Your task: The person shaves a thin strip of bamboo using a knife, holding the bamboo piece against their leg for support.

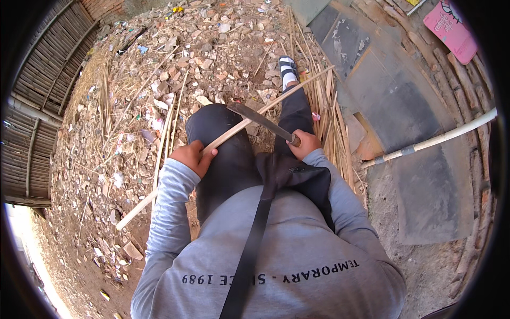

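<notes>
My left hand (pixel 194 158) is closed round a long pale bamboo strip (pixel 289 94). The strip slants across my lap, from low beside my left forearm up past my right leg. In my right hand (pixel 306 143) is the short handle of a large knife (pixel 264 123), its dark, worn blade pointing up and to the left. The blade crosses the strip above my left knee and seems to lie against it; how firmly they touch, I cannot tell.
Beside my right leg lies a pile of thin bamboo strips (pixel 330 127). Broken brick and litter (pixel 154 64) cover the ground ahead and left. Dark flat sheets (pixel 417 106), a pale pole (pixel 441 139) and a pink board (pixel 452 31) are on the right. A bamboo wall (pixel 58 48) stands left.
</notes>
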`<state>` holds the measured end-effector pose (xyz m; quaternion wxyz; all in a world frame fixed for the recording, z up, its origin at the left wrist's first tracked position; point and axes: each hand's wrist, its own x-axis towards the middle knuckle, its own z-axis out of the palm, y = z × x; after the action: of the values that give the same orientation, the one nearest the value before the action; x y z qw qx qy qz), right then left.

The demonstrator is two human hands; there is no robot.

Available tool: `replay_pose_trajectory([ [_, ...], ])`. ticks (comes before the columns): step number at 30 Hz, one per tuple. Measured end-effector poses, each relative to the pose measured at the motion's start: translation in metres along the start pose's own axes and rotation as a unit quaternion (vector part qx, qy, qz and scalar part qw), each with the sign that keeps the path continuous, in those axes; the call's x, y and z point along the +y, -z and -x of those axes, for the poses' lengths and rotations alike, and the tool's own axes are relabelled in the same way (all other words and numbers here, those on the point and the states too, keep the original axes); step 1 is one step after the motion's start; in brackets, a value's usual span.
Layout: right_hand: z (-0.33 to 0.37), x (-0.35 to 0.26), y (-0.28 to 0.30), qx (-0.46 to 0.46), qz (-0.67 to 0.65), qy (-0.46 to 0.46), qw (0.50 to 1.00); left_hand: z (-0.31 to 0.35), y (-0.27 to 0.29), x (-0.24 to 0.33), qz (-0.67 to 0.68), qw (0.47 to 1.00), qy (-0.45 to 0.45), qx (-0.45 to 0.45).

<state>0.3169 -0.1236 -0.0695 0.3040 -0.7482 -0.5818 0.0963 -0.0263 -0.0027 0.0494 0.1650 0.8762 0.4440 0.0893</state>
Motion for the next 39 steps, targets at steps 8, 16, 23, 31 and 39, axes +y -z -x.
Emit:
replay_pose_trajectory([
  [8,0.0,0.009,-0.003,0.022,-0.008,0.037,0.999,0.002,-0.019,0.01,0.002,0.998,-0.014,0.062],
  [16,-0.006,0.011,-0.006,0.057,-0.013,-0.015,0.998,-0.013,-0.022,0.017,0.004,0.998,-0.013,0.068],
  [23,-0.001,0.018,-0.006,0.034,0.006,0.002,0.999,-0.015,-0.019,0.017,0.0,0.999,-0.011,0.047],
  [31,-0.001,0.016,-0.001,-0.001,-0.011,-0.028,1.0,-0.014,-0.017,0.017,-0.014,0.999,0.008,0.034],
  [39,0.001,0.014,0.002,0.004,-0.033,-0.041,0.999,-0.009,-0.021,0.014,0.006,0.998,0.005,0.058],
])
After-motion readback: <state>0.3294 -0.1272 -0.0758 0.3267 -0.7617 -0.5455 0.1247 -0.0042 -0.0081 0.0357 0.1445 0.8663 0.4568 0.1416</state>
